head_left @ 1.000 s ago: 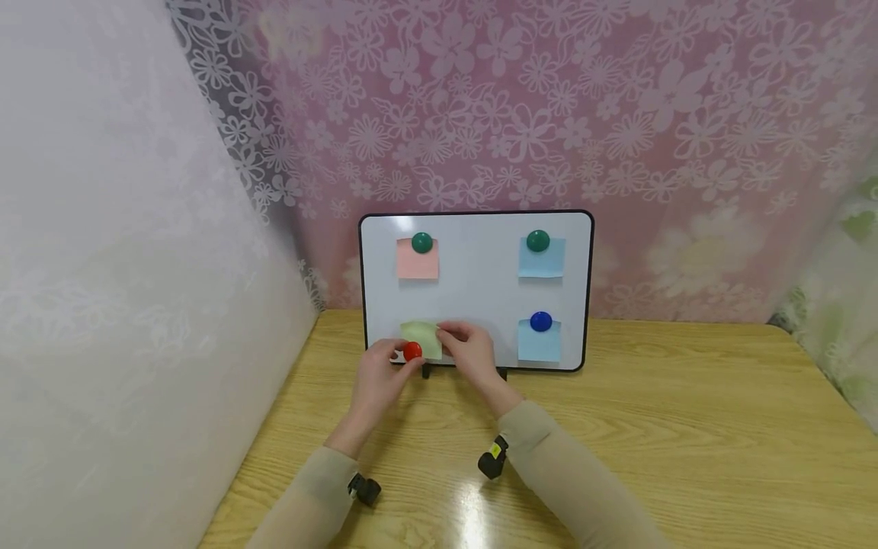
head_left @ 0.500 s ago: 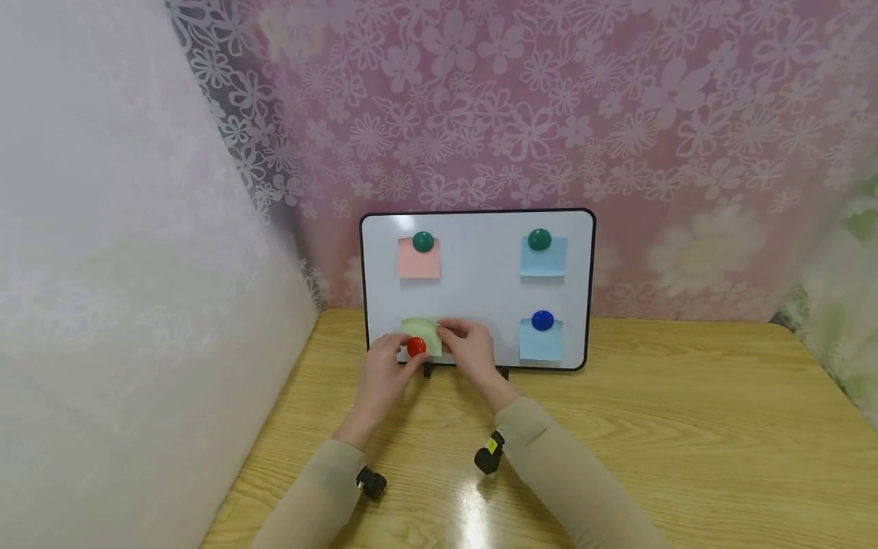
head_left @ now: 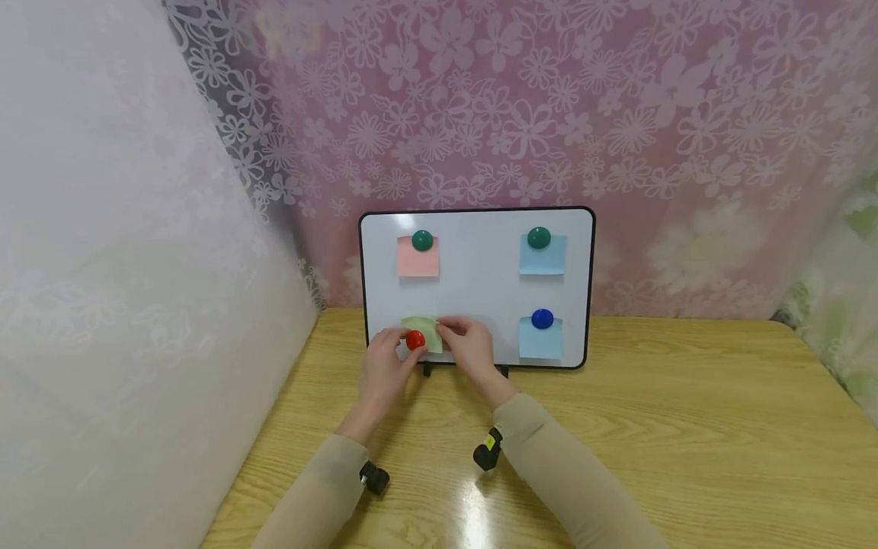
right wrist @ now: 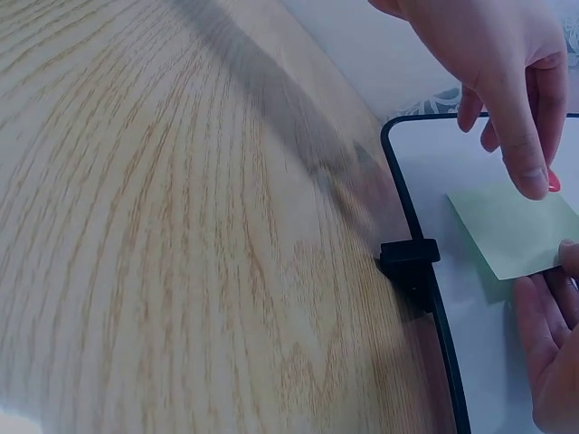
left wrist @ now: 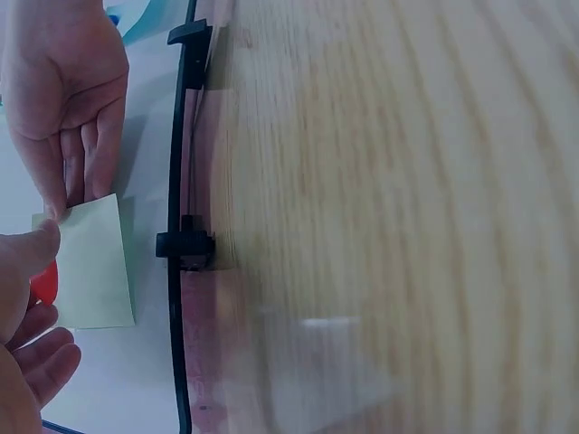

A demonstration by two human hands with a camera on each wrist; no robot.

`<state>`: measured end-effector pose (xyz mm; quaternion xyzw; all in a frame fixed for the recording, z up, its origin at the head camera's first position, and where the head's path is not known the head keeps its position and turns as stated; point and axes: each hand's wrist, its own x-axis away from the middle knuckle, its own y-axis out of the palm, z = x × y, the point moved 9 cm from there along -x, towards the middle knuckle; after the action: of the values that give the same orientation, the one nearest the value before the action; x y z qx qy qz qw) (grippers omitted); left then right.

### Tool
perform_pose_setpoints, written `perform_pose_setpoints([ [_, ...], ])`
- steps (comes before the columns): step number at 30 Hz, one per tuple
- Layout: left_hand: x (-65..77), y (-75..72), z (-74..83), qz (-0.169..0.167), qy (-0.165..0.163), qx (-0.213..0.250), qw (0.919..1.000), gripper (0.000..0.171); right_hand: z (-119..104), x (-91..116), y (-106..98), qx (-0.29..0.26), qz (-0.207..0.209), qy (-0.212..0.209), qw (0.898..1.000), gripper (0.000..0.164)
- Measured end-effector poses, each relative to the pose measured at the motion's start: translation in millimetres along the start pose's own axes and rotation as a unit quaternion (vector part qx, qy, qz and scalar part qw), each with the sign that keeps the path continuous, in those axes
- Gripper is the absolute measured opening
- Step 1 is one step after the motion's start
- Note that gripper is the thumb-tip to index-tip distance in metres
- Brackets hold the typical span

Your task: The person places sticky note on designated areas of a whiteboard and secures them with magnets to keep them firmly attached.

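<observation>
A pale green sticky note (head_left: 430,333) lies against the lower left of the whiteboard (head_left: 480,290). My right hand (head_left: 472,349) pinches the note by its upper right edge, thumb in front and fingers behind in the right wrist view. My left hand (head_left: 386,366) holds a round red magnet (head_left: 415,340) between thumb and fingers, over the left part of the note. In the left wrist view the left thumb covers much of the red magnet (left wrist: 45,285), and the note (left wrist: 95,267) hangs flat with its lower edge lifted a little.
Green magnets hold a pink note (head_left: 418,263) and a blue note (head_left: 542,259) on the board's upper part. A dark blue magnet (head_left: 543,319) holds another blue note (head_left: 540,343) at lower right. Black feet (head_left: 427,369) support the board on the wooden table (head_left: 658,427).
My left hand has raised the red magnet slightly, from the note's lower left toward its middle. The right hand keeps its pinch on the note's edge, almost still.
</observation>
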<state>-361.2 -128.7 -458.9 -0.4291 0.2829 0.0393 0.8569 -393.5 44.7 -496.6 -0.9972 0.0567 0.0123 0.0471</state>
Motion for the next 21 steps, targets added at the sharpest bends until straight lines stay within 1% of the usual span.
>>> perform_pose_setpoints([
  [5, -5.5, -2.7, 4.6, 0.011, 0.012, -0.016, 0.9997, 0.039, 1.4, -1.2, 0.4, 0.013, 0.003, -0.004, 1.000, 0.021],
  [11, -11.1, -5.8, 11.0, 0.028, 0.026, -0.024, 0.9990, 0.040, 0.4, -1.8, 0.1, 0.025, 0.007, -0.008, 1.000, 0.021],
  [19, -17.3, -5.0, 12.2, 0.034, 0.018, -0.051, 0.9980, 0.039, -1.4, -2.4, 0.7, 0.027, 0.006, -0.010, 1.000, 0.021],
  [21, -19.2, -5.0, 12.8, 0.038, 0.020, -0.052, 0.9977, 0.039, -2.3, -3.1, 0.6, 0.036, 0.007, -0.014, 0.999, 0.021],
])
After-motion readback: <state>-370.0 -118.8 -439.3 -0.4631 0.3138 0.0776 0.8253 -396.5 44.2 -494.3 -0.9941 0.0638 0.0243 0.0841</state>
